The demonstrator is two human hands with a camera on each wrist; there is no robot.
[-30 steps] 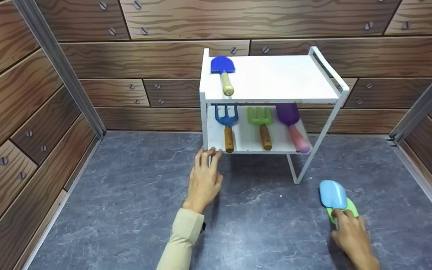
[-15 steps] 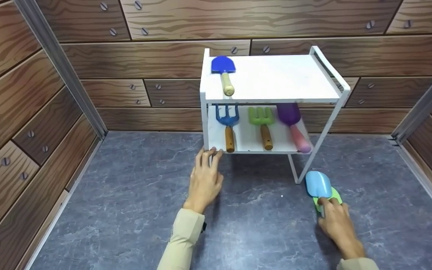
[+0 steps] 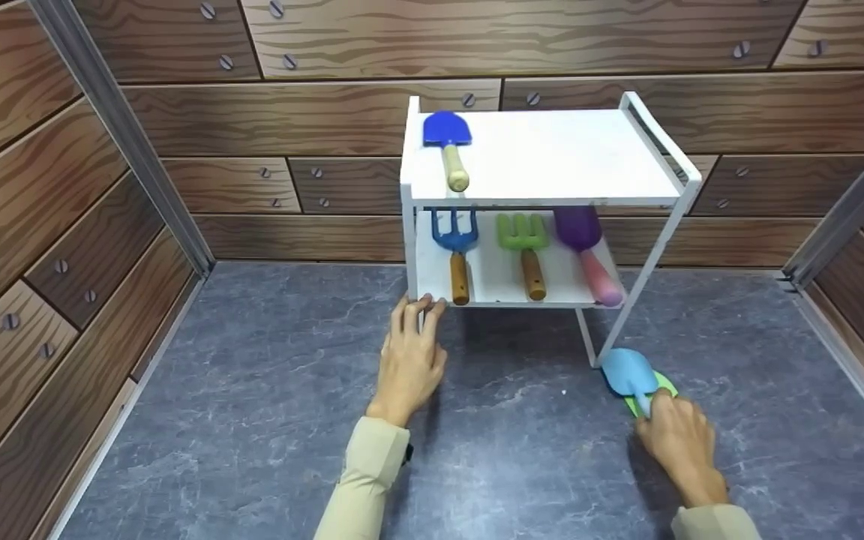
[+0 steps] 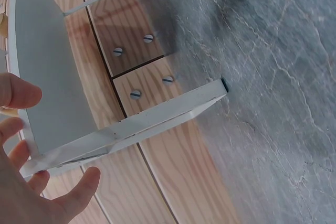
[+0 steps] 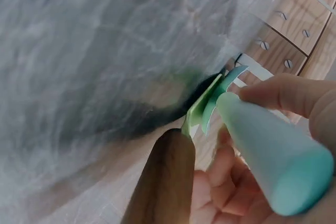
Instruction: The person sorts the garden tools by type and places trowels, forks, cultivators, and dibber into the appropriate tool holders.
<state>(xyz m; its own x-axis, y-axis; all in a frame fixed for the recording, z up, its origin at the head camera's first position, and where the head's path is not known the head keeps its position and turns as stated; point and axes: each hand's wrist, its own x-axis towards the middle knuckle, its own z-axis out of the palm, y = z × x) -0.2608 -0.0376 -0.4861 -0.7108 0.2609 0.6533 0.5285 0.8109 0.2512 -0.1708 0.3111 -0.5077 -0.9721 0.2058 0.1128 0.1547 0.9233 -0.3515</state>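
Note:
My right hand [image 3: 679, 442] grips a light-blue trowel [image 3: 629, 371] low over the floor, near the rack's front right foot. Under its blade is a green-bladed tool [image 3: 666, 382]. In the right wrist view the trowel's pale teal handle [image 5: 273, 156] lies by the thumb, with the green tool's wooden handle [image 5: 168, 177] beside the curled fingers. My left hand [image 3: 407, 367] touches the front left corner of the white two-shelf rack [image 3: 567, 157] at the lower shelf. Its fingers are spread, and the thumb stands off from the shelf in the head view.
A dark-blue trowel [image 3: 447, 131] lies at the top shelf's left. The lower shelf bears a blue fork [image 3: 456, 240], a green fork [image 3: 523, 234] and a purple trowel [image 3: 578, 229] with a pink handle. Wood-patterned walls [image 3: 289, 120] enclose the grey marbled floor [image 3: 274, 412].
My right hand has moved left and a little forward, nearer the rack, with the light-blue trowel and the green tool. The light-blue trowel has turned slightly. The left hand stays put.

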